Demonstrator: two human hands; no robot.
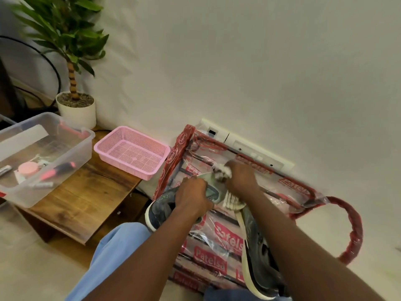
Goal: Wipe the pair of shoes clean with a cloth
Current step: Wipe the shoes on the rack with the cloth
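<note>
Wooden worktop (86, 196) on the left carries a clear plastic bin (43, 157), a pink mesh basket (132, 152) partly overhanging its right edge, and a white plant pot (77, 109) at the back corner. Floor (32, 257) carries the worktop and a red-trimmed clear plastic bag (217, 235), with a grey shoe (258, 253) lying on it.

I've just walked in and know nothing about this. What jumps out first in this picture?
In the middle, two bare hands work on a grey shoe: the left hand holds it while the right hand presses a white cloth against it. The second shoe lies at lower right on a red-printed plastic bag. To the left, a pink basket and a clear tub sit on a wooden table.
</note>
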